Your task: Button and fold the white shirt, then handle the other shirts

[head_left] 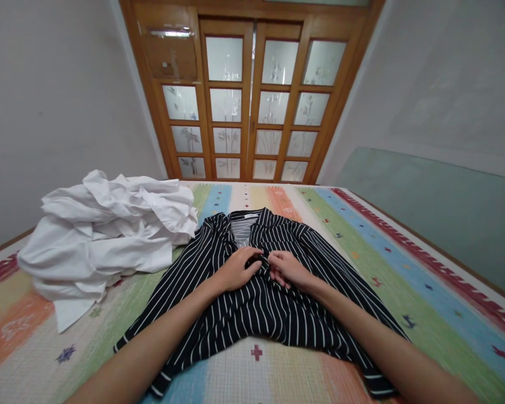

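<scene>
A black shirt with white stripes (pixel 261 314) lies spread out in front of me, collar away from me and sleeves out to both sides. My left hand (pixel 239 268) rests on its front, thumb and fingers curved toward the placket below the open neck. Close beside it, my right hand (pixel 289 269) has its fingers curled in and pinches the shirt's front edge. Cloth is bunched slightly between the two hands. Whether a button sits at the fingertips is too small to make out.
To the left lies a heap of white cloth (pixel 113 230), touching the striped shirt's shoulder. Under everything is a colourful striped bedspread (pixel 404 269). A pale green headboard-like panel (pixel 437 196) runs along the right wall. Wooden doors with glass panes (pixel 246 101) stand beyond the far edge.
</scene>
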A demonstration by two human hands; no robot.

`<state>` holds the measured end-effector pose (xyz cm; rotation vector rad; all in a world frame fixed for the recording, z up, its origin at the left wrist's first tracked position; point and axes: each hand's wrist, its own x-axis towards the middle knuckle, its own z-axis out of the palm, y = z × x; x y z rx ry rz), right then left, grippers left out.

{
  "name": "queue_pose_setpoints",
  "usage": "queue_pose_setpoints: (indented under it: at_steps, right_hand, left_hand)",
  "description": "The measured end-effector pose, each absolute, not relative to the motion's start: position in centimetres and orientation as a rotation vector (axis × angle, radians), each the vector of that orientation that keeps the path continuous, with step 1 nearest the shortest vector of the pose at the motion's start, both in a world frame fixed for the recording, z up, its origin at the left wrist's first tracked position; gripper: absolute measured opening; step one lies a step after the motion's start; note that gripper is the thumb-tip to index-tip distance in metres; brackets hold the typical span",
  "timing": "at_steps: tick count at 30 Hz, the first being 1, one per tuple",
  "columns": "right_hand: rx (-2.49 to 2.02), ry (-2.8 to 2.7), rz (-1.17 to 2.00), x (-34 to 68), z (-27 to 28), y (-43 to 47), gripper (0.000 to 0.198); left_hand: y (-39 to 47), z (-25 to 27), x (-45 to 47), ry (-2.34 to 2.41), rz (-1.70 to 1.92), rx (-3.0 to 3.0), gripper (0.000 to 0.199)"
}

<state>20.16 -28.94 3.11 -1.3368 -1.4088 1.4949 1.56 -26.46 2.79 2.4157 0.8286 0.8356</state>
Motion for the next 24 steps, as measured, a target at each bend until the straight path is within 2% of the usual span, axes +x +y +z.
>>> queue_pose_setpoints:
  at_steps: [5,12,19,24]
  right_hand:
    - [-1.183,-1.347,1.422,20.3,2.4,-29.3,0.021]
    - [-1.137,-1.414,1.38,20.2,2.4,-29.6,0.017]
    - [-1.167,-1.561,1.396,20.4,2.9,-29.7,0.025]
    - [-1.18,-1.562,1.427,20.4,2.8,-29.5,0.022]
  left_hand:
    - [-27.1,3.1,1.2,0.792,0.736,2.408,0.027]
    - [-27.6,2.9,1.6,0.832,0.681,2.442,0.028]
    - [-27.7,2.2,1.7,0.868,0.748,2.452,0.019]
    - [-27.5,2.3,1.5,0.806,0.801,2.286,0.016]
